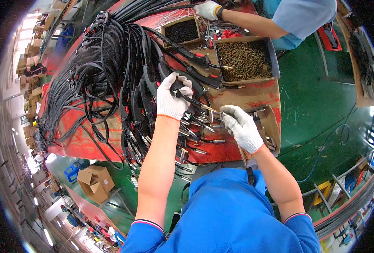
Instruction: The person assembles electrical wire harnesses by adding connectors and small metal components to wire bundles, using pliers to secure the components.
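My left hand (173, 96), in a white knit glove, is closed around the black neck of a welding torch (190, 100). The torch points to the right, its bare brass end reaching toward my right hand (241, 126). That gloved hand pinches at the brass tip; whether a separate small part sits between its fingers is hidden. Under and around my left hand lie many more black welding torches (147, 95) with red triggers and metal ends, their long black cables (85, 76) heaped to the left.
Beyond my hands, a tray (276, 63) holds small brass fittings, and a smaller box (198, 30) holds black parts. An open cardboard box (274, 120) stands beside my right hand on the red table (208, 157). Across the table a co-worker's gloved hand (208, 10) touches cables.
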A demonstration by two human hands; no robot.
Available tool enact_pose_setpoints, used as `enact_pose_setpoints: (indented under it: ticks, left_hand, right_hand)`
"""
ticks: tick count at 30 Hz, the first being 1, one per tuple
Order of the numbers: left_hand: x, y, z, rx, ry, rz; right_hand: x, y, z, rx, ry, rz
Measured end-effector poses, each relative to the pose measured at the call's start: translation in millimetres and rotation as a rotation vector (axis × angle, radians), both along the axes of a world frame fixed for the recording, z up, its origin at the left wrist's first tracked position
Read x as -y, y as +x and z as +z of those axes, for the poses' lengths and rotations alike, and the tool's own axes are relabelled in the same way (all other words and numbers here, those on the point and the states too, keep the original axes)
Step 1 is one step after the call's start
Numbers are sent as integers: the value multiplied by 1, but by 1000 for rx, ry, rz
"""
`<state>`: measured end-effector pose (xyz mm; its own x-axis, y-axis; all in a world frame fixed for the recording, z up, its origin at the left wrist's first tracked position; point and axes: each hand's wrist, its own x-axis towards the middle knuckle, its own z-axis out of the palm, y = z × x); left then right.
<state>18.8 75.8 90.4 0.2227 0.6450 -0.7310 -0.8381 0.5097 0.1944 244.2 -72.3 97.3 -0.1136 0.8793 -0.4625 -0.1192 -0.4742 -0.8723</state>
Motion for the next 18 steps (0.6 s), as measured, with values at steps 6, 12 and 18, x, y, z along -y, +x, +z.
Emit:
enact_pose_setpoints:
  ticks: [6,12,18]
  left_hand:
    - [0,5,3,-24,-41,11]
    - [0,9,2,0,-28,26]
    - [-2,12,3,-25,-38,47]
  right_hand:
    - [-9,-8,1,116,119,25]
    - [-21,-20,6,268,190,32]
    - [-27,-26,1,232,136,28]
